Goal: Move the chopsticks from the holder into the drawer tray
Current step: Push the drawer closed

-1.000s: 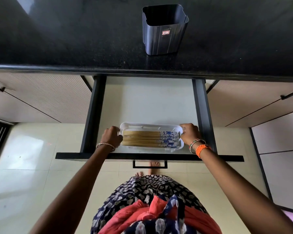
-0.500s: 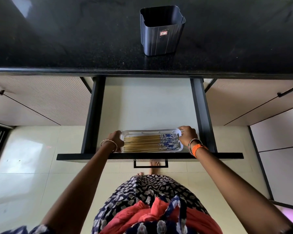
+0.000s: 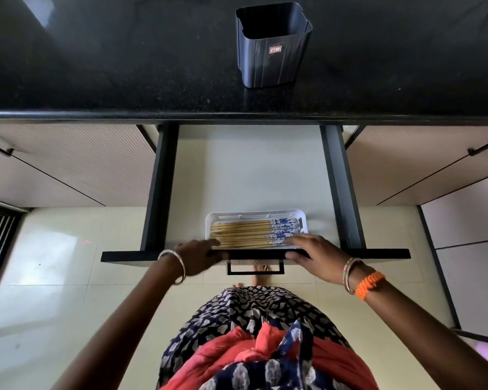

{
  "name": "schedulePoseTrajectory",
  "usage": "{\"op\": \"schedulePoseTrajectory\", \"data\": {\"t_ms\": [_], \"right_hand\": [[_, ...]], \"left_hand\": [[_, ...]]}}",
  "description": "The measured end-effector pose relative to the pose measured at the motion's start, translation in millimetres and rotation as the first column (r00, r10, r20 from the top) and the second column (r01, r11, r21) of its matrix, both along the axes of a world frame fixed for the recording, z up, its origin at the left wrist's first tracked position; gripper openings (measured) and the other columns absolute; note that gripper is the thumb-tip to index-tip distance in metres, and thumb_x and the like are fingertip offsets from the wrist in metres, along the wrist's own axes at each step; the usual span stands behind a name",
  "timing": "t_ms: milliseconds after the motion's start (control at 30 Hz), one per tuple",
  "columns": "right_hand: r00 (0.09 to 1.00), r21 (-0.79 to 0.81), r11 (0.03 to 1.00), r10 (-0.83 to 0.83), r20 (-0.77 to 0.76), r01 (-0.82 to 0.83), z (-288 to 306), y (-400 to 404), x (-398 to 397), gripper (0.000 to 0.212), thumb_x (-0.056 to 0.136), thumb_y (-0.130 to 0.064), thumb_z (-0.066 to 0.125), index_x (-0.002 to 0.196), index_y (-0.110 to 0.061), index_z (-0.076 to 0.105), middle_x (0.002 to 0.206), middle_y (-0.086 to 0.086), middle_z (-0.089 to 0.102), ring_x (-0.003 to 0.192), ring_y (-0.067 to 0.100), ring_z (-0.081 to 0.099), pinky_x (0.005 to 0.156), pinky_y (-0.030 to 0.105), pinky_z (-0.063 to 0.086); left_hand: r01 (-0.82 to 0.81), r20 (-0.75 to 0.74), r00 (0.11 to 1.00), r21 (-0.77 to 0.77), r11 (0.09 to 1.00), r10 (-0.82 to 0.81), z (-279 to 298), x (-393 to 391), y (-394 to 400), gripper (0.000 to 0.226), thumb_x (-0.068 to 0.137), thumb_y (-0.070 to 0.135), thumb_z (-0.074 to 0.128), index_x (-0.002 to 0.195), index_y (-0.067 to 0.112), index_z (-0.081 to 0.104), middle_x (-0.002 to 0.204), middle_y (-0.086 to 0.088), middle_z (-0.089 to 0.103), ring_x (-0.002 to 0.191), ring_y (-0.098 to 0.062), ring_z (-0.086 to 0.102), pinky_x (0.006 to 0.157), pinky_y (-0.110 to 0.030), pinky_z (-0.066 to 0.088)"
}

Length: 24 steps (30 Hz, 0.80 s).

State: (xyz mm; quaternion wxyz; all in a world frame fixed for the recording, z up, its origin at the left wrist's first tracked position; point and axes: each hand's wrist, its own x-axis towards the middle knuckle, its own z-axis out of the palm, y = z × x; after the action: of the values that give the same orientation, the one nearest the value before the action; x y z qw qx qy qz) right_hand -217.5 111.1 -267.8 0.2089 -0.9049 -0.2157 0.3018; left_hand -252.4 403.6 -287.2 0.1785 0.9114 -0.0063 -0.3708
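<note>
Evidently the main work is done. The chopsticks [image 3: 254,234] are laid side by side in the white tray [image 3: 256,215], their patterned blue ends to the right, and the tray is set on the drawer [image 3: 254,170] floor at the near edge, just behind the drawer front [image 3: 378,253]. The holder [image 3: 272,46] is left upright on the far part of the black table [image 3: 96,66], and no chopsticks can be seen in its dark opening, so the transfer is judged complete.

The left hand [image 3: 199,256] is spread loosely over the drawer front at the tray's near left corner; nothing is seen gripped in it, though motion blur leaves it unclear whether the tray rim is touched. The right hand [image 3: 312,253] is laid open and flat, its fingers over the tray's near right corner and the blue chopstick ends, with nothing closed on.

What is left, if anything, is judged to be small: the tray might be nudged straight and the drawer pushed shut by its handle [image 3: 255,268], which hangs below the front between the two hands.

Around the drawer, closed cabinet doors [image 3: 68,170] are seen left and right, with pale floor tiles [image 3: 54,277] below. Nothing is seen in the drawer's way; only the hands themselves would have to be cleared from the front edge first.
</note>
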Motion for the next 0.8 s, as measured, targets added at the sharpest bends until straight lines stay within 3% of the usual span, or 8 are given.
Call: {"op": "schedulePoseTrajectory", "data": {"t_ms": [33, 100, 233, 333, 500, 667, 733, 800], "right_hand": [[0.999, -0.035, 0.998, 0.052, 0.005, -0.052, 1.5, -4.3, -5.8, 0.043, 0.092, -0.035, 0.055, 0.131, -0.020, 0.051, 0.128, 0.006, 0.061, 0.115, 0.023, 0.059, 0.094, 0.033, 0.050], [0.988, -0.105, 0.991, 0.092, 0.122, -0.079, 1.2, -10.1, -12.8, 0.046, 0.089, -0.025, 0.061, 0.133, -0.026, 0.049, 0.122, 0.003, 0.065, 0.106, 0.021, 0.064, 0.087, 0.032, 0.054], [0.960, -0.113, 0.993, 0.071, 0.272, -0.042, -7.4, -9.3, -18.1, 0.049, 0.085, -0.003, 0.059, 0.127, -0.028, 0.054, 0.111, -0.003, 0.072, 0.094, 0.011, 0.070, 0.075, 0.026, 0.056], [0.954, -0.086, 0.996, 0.013, 0.299, 0.014, -10.7, -3.6, -8.9, 0.045, 0.080, 0.000, 0.064, 0.120, -0.021, 0.061, 0.104, 0.004, 0.074, 0.092, 0.019, 0.070, 0.079, 0.030, 0.057], [0.934, -0.080, 0.995, -0.024, 0.356, 0.057, -9.8, 10.2, 30.2, 0.035, 0.080, -0.004, 0.065, 0.114, -0.011, 0.063, 0.102, 0.014, 0.073, 0.093, 0.030, 0.069, 0.082, 0.040, 0.056], [0.937, -0.106, 0.984, -0.096, 0.335, 0.139, -5.4, 18.9, 86.1, 0.031, 0.080, -0.010, 0.065, 0.111, -0.011, 0.063, 0.104, 0.017, 0.071, 0.095, 0.035, 0.067, 0.081, 0.040, 0.055], [0.933, -0.063, 0.981, -0.155, 0.326, 0.185, -3.9, 22.9, 107.6, 0.035, 0.078, -0.010, 0.069, 0.111, -0.010, 0.058, 0.110, 0.017, 0.067, 0.100, 0.035, 0.064, 0.083, 0.040, 0.054], [0.900, -0.034, 0.974, -0.191, 0.392, 0.222, -4.6, 25.1, 129.0, 0.058, 0.073, -0.016, 0.076, 0.122, -0.008, 0.046, 0.126, 0.015, 0.054, 0.113, 0.035, 0.055, 0.092, 0.044, 0.050]], "left_hand": [[0.096, 0.072, 0.992, 0.080, 0.992, -0.102, 1.3, -12.8, -2.5, 0.049, 0.090, 0.053, 0.041, 0.129, 0.023, 0.044, 0.123, -0.004, 0.062, 0.113, -0.026, 0.057, 0.093, -0.038, 0.042], [0.108, 0.279, 0.948, 0.178, 0.978, -0.155, 1.0, -30.2, -8.0, 0.040, 0.090, 0.045, 0.046, 0.124, 0.023, 0.047, 0.120, 0.000, 0.062, 0.111, -0.025, 0.057, 0.092, -0.039, 0.038], [0.040, 0.495, 0.862, 0.146, 0.989, -0.108, -7.9, -36.2, -12.4, 0.029, 0.080, 0.025, 0.066, 0.105, 0.012, 0.060, 0.097, -0.006, 0.069, 0.093, -0.030, 0.064, 0.090, -0.050, 0.038], [-0.006, 0.525, 0.847, 0.162, 0.987, -0.081, -14.8, -26.6, -12.0, 0.027, 0.079, 0.018, 0.067, 0.103, 0.009, 0.060, 0.094, -0.009, 0.068, 0.092, -0.032, 0.063, 0.094, -0.058, 0.036], [-0.031, 0.524, 0.849, 0.181, 0.983, -0.069, -18.3, 18.5, -8.6, 0.034, 0.086, 0.029, 0.059, 0.113, 0.008, 0.054, 0.107, -0.011, 0.063, 0.101, -0.032, 0.056, 0.089, -0.044, 0.034], [-0.109, 0.508, 0.861, 0.134, 0.985, 0.026, -17.4, 78.5, -0.9, 0.036, 0.087, 0.032, 0.058, 0.112, 0.008, 0.052, 0.112, -0.011, 0.060, 0.106, -0.033, 0.052, 0.087, -0.042, 0.033], [-0.155, 0.513, 0.855, 0.116, 0.981, 0.075, -16.8, 99.0, -0.2, 0.035, 0.085, 0.029, 0.060, 0.111, 0.008, 0.053, 0.116, -0.013, 0.058, 0.107, -0.034, 0.052, 0.091, -0.043, 0.032], [-0.218, 0.563, 0.813, 0.056, 0.974, 0.150, -16.2, 115.2, -1.0, 0.042, 0.083, 0.024, 0.065, 0.118, 0.007, 0.051, 0.129, -0.016, 0.049, 0.113, -0.037, 0.048, 0.097, -0.046, 0.031]]}}
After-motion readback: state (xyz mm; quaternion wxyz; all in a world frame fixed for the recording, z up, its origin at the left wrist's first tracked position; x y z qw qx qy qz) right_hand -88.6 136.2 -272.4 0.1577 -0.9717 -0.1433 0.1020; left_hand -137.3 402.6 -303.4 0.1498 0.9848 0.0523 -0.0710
